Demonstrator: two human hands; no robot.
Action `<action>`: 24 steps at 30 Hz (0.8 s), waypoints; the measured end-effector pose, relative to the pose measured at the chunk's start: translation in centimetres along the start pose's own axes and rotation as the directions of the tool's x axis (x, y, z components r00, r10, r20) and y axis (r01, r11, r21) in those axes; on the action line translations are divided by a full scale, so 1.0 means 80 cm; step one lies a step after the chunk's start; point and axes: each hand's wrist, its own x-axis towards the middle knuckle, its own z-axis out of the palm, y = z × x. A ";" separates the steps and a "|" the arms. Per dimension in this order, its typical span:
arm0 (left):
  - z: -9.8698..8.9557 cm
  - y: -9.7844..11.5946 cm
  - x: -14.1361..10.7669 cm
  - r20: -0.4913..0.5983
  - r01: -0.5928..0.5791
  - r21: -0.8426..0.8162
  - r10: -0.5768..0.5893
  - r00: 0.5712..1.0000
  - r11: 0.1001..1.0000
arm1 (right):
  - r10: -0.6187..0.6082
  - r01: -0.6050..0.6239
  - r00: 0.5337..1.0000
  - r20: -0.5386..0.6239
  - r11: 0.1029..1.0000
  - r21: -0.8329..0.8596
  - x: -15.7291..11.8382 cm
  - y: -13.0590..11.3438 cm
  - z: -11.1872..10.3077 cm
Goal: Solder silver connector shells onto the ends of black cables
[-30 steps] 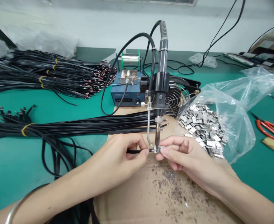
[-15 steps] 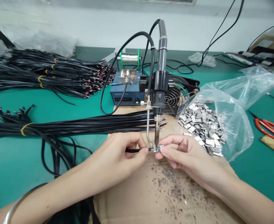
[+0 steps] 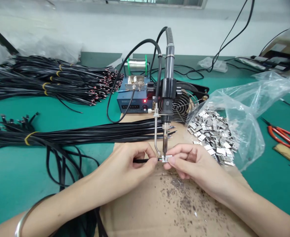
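Between its fingertips my left hand (image 3: pixel 137 161) pinches a black cable (image 3: pixel 140 161), whose end points right. My right hand (image 3: pixel 187 160) grips a small silvery metal connector (image 3: pixel 166 159) by its right side. The cable end meets the connector's left edge under the tip of an upright soldering iron (image 3: pixel 168 98). A thin metal feed tube (image 3: pixel 156 135) comes down just left of the iron, its lower end beside the joint. Whether molten solder is present is too small to tell.
Behind stand a blue control box (image 3: pixel 132 102), a solder spool (image 3: pixel 137 65) and a fan (image 3: pixel 182 107). Black cable bundles (image 3: pixel 68 136) lie left. Metal connectors (image 3: pixel 214 131) spill from a plastic bag (image 3: pixel 253 131) at right, near orange-handled cutters (image 3: pixel 283 136). Cardboard (image 3: pixel 135 210) lies below.
The red light on the blue box has become bright. The view has shifted slightly. Both hands keep their hold, with the connector still under the iron's tip.
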 end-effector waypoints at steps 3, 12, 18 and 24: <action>0.001 -0.005 0.000 -0.016 -0.008 -0.006 0.008 1.000 1.000 | 0.005 -0.005 1.000 -0.002 1.000 -0.015 -0.001 -0.001 -0.001; 0.004 -0.009 0.002 -0.030 -0.018 -0.065 0.016 0.999 0.998 | 0.004 -0.004 1.000 0.003 1.000 0.002 0.000 -0.001 -0.001; 0.004 -0.006 0.004 -0.056 -0.008 -0.097 0.003 0.998 0.995 | -0.008 0.008 1.000 0.009 1.000 0.018 0.000 0.000 -0.001; 0.004 -0.006 0.005 -0.037 -0.007 -0.087 0.004 0.999 0.996 | 0.000 0.000 1.000 0.001 1.000 0.021 -0.001 -0.002 0.000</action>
